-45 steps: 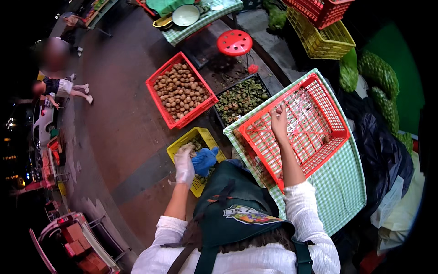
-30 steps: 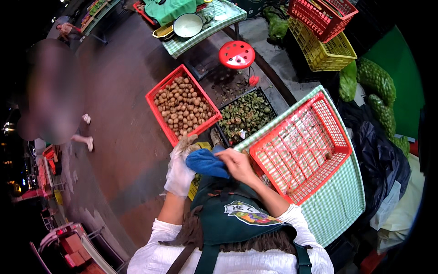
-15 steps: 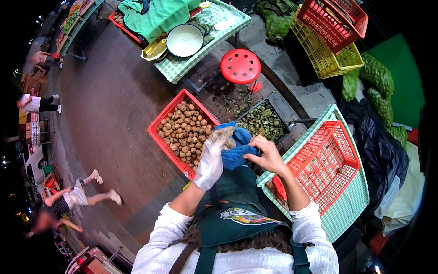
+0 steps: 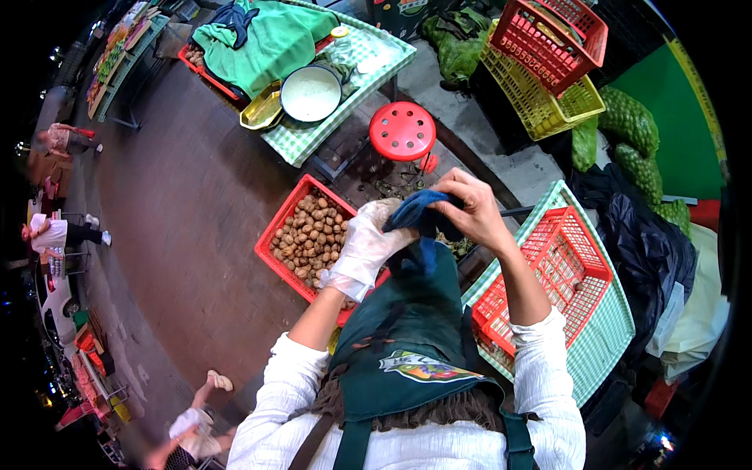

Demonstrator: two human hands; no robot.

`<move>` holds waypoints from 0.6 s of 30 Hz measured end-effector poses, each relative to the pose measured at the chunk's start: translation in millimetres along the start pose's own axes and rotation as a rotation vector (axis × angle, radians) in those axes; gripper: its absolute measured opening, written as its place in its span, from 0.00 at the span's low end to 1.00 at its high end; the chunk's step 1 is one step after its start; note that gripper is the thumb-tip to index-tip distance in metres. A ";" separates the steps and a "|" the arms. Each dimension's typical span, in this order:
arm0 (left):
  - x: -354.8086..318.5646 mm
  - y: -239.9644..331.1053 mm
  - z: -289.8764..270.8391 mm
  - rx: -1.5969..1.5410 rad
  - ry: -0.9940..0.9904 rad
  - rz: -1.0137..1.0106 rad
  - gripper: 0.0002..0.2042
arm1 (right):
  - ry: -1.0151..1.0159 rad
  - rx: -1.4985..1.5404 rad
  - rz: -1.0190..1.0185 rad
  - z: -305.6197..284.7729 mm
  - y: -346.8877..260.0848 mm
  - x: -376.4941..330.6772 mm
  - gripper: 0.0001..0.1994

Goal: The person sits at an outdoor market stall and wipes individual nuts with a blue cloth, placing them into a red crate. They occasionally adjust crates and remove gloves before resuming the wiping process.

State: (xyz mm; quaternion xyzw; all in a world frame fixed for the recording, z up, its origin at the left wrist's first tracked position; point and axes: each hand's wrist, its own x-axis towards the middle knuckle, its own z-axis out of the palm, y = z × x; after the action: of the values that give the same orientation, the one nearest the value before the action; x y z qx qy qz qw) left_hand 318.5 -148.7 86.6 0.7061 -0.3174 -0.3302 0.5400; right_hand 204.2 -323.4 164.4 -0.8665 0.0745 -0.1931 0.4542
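Dark-green fabric apron [image 4: 427,313] nearest; above it, the plastic-gloved left hand [image 4: 368,243] and bare right hand [image 4: 474,205] both grip crumpled blue cloth [image 4: 413,210]. I'd judge it light, limp, best pinched edgewise. Beyond: red rectangular plastic crate [image 4: 270,267].

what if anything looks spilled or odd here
Greenish scraps lie loose on the ground near the red stool, so they look spilled. Also, only the left hand wears a glove; the right hand is bare.

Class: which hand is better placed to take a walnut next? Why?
Probably the left hand: it is nearer the walnuts than the right hand, though both seem to hold the blue cloth.
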 end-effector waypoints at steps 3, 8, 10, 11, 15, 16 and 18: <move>5.0 40.0 -7.5 -0.310 0.005 -0.107 0.18 | 0.082 -0.078 0.000 -17.9 -13.5 10.6 0.09; 15.7 57.2 -18.5 -0.291 0.046 0.066 0.18 | 0.147 -0.073 0.068 -37.9 -23.9 18.4 0.14; 27.1 32.0 -17.3 -0.126 0.176 0.482 0.18 | 0.137 -0.135 0.064 -41.0 -22.8 15.7 0.15; 30.6 24.7 -19.5 -0.059 0.260 0.608 0.19 | 0.127 -0.151 0.014 -40.4 -21.7 13.5 0.16; 29.5 49.3 -35.5 0.409 0.509 0.895 0.20 | -0.077 -0.264 -0.175 -35.5 -38.9 -4.1 0.18; 34.2 40.9 -38.4 0.432 0.534 0.956 0.24 | -0.112 -0.257 -0.258 -27.9 -42.7 -6.5 0.16; 48.8 36.0 -46.6 0.455 0.516 1.048 0.22 | -0.200 -0.240 -0.298 -13.4 -37.9 -7.9 0.15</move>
State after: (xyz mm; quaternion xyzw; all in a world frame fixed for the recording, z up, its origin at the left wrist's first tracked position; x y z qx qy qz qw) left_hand 381.2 -169.9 124.8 0.6109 -0.5434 0.2355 0.5254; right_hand 189.9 -309.4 200.1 -0.9307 -0.0773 -0.1610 0.3194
